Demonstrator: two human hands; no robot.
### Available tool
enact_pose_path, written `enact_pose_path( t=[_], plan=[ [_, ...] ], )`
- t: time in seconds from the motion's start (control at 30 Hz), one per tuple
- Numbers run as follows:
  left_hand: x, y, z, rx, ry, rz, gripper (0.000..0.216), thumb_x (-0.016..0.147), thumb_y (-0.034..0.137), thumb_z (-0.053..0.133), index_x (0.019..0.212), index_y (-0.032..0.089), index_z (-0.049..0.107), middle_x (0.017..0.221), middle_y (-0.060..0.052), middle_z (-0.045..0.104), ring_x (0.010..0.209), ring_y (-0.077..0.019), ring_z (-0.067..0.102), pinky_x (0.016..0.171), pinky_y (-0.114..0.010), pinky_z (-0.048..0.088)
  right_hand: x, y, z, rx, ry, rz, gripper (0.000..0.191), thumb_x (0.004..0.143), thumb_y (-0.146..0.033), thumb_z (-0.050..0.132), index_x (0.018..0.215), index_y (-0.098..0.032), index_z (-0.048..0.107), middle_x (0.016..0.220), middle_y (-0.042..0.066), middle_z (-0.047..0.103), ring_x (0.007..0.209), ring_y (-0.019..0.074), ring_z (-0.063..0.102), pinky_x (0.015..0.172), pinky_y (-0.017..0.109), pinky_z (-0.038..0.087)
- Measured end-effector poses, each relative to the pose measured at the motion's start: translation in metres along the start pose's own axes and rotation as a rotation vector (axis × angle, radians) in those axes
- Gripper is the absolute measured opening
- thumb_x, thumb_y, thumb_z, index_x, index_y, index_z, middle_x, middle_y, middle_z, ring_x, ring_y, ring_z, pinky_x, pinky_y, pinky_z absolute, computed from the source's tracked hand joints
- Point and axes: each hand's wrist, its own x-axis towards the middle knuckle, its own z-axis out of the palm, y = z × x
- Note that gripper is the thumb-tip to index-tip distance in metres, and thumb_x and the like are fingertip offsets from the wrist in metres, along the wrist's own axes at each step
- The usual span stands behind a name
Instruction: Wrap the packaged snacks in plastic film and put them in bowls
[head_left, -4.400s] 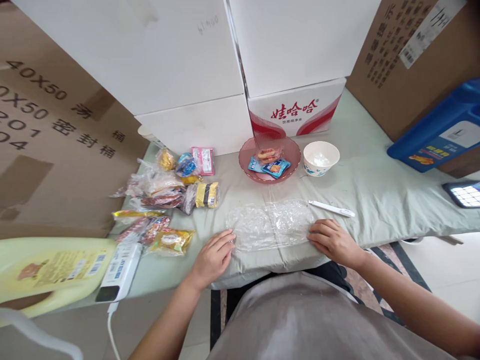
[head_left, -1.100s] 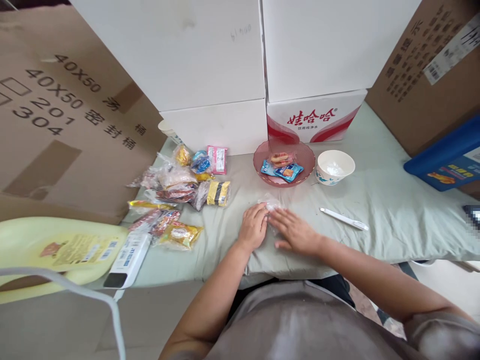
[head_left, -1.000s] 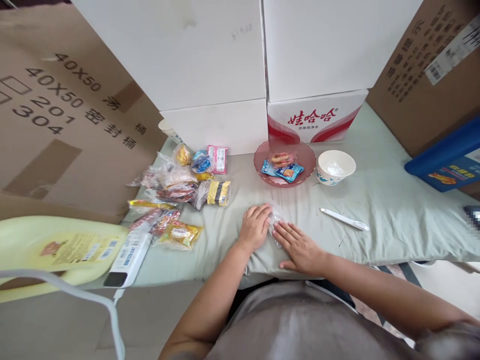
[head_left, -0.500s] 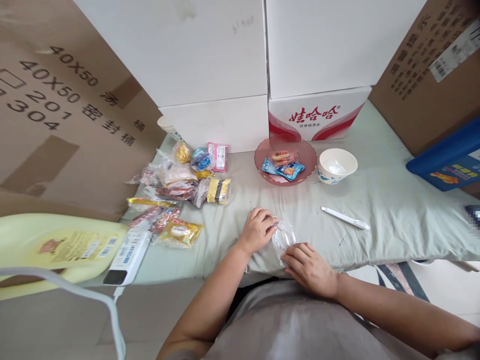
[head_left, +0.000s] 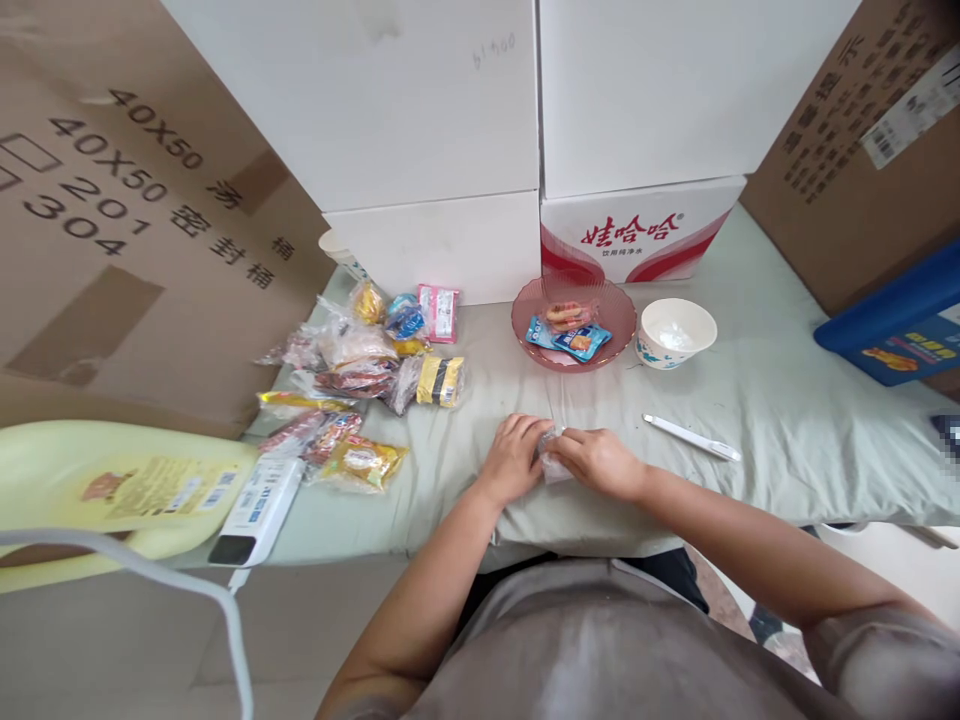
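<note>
A crumpled piece of clear plastic wrap lies at the front of the cloth-covered surface, bunched between my hands. My left hand grips its left side with curled fingers. From the right, the fingers of my right hand close on its upper part, very near the left fingertips. Much of the plastic is hidden under the fingers. A white pen-like cutter lies to the right of my right hand. Beyond the hands stands a pink ribbed bowl holding blue packets and a wrapped snack.
Right of the bowl is a paper cup with clear plastic inside. Wrapped snacks are heaped at left, near a white power bank and a yellow jug. White boxes line the back; a blue container stands right.
My right hand has moved up and left, close to my left hand. The plastic, spread out before, is now gathered smaller between the fingers.
</note>
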Motion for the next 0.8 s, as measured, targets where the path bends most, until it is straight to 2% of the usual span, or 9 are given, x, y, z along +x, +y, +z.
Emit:
enact_pose_path(
  t=[0.1, 0.2, 0.3, 0.43, 0.53, 0.6, 0.7, 0.73, 0.8],
  plan=[
    [-0.001, -0.002, 0.001, -0.047, 0.037, -0.021, 0.061, 0.077, 0.011, 0.055, 0.136, 0.018, 0.041, 0.109, -0.01, 0.06, 0.104, -0.0269, 0.051, 0.093, -0.046, 0.045, 0.018, 0.009, 0.007, -0.092, -0.102, 0.116, 0.03, 0.101, -0.033, 0.039, 0.112, -0.016, 0.061, 0.091, 0.008, 0.069, 0.071, 0.0142, 0.062, 0.058, 0.024, 0.034],
    [-0.001, -0.004, 0.001, -0.103, 0.077, -0.017, 0.063, 0.074, 0.005, 0.052, 0.134, 0.018, 0.04, 0.108, -0.01, 0.06, 0.103, -0.0258, 0.052, 0.093, -0.046, 0.046, 0.025, 0.009, 0.014, -0.135, -0.165, 0.201, 0.034, 0.101, -0.036, 0.038, 0.114, -0.016, 0.061, 0.094, 0.009, 0.069, 0.074, 0.0154, 0.063, 0.058, 0.025, 0.033],
    [-0.001, -0.004, -0.001, -0.184, 0.139, -0.044, 0.048, 0.076, 0.003, 0.047, 0.121, 0.019, 0.048, 0.103, -0.008, 0.059, 0.099, -0.0224, 0.054, 0.089, -0.041, 0.048, 0.026, 0.006, 0.019, -0.143, -0.157, 0.268, 0.035, 0.102, -0.037, 0.034, 0.11, -0.016, 0.062, 0.095, 0.01, 0.068, 0.076, 0.0163, 0.063, 0.058, 0.025, 0.032],
    [0.0, -0.002, -0.004, -0.158, 0.136, -0.032, 0.007, 0.085, 0.019, 0.057, 0.092, 0.02, 0.059, 0.099, -0.006, 0.058, 0.097, -0.0216, 0.053, 0.088, -0.039, 0.048, 0.027, -0.001, 0.022, -0.146, -0.161, 0.317, 0.033, 0.1, -0.035, 0.035, 0.103, -0.017, 0.062, 0.092, 0.009, 0.067, 0.072, 0.0167, 0.062, 0.058, 0.026, 0.032],
    [0.001, 0.001, -0.004, -0.054, 0.095, -0.052, 0.011, 0.079, 0.026, 0.071, 0.079, 0.02, 0.062, 0.097, -0.006, 0.058, 0.099, -0.0233, 0.052, 0.091, -0.041, 0.046, 0.028, 0.003, 0.021, -0.16, -0.155, 0.355, 0.031, 0.099, -0.034, 0.037, 0.102, -0.016, 0.061, 0.09, 0.01, 0.065, 0.073, 0.0189, 0.062, 0.059, 0.028, 0.033],
    [0.001, 0.002, -0.002, -0.017, 0.083, -0.085, 0.015, 0.075, 0.027, 0.076, 0.081, 0.021, 0.063, 0.097, -0.005, 0.058, 0.099, -0.0239, 0.052, 0.092, -0.042, 0.045, 0.027, 0.014, 0.015, -0.195, -0.107, 0.417, 0.031, 0.099, -0.032, 0.037, 0.101, -0.014, 0.061, 0.091, 0.012, 0.064, 0.078, 0.0216, 0.061, 0.062, 0.03, 0.037],
    [0.001, 0.002, -0.001, -0.004, 0.083, -0.096, 0.021, 0.072, 0.028, 0.079, 0.085, 0.02, 0.064, 0.098, -0.005, 0.059, 0.1, -0.0241, 0.052, 0.093, -0.043, 0.045, 0.019, 0.032, 0.003, -0.25, 0.063, 0.491, 0.025, 0.097, -0.025, 0.042, 0.099, -0.012, 0.063, 0.095, 0.016, 0.063, 0.088, 0.0258, 0.058, 0.074, 0.035, 0.042],
    [0.001, 0.002, -0.001, -0.005, 0.085, -0.094, 0.023, 0.072, 0.028, 0.079, 0.087, 0.02, 0.063, 0.099, -0.005, 0.059, 0.101, -0.0241, 0.052, 0.093, -0.043, 0.045, 0.015, 0.035, -0.001, -0.242, 0.133, 0.466, 0.022, 0.095, -0.022, 0.044, 0.099, -0.012, 0.063, 0.096, 0.016, 0.063, 0.091, 0.0266, 0.056, 0.078, 0.037, 0.042],
    [0.001, 0.001, 0.0, -0.003, 0.085, -0.09, 0.025, 0.073, 0.029, 0.078, 0.092, 0.02, 0.063, 0.101, -0.006, 0.058, 0.101, -0.0245, 0.052, 0.093, -0.043, 0.046, 0.006, 0.034, -0.005, -0.167, 0.223, 0.299, 0.019, 0.094, -0.02, 0.048, 0.102, -0.014, 0.064, 0.101, 0.015, 0.063, 0.098, 0.0267, 0.054, 0.086, 0.04, 0.043]
  ],
)
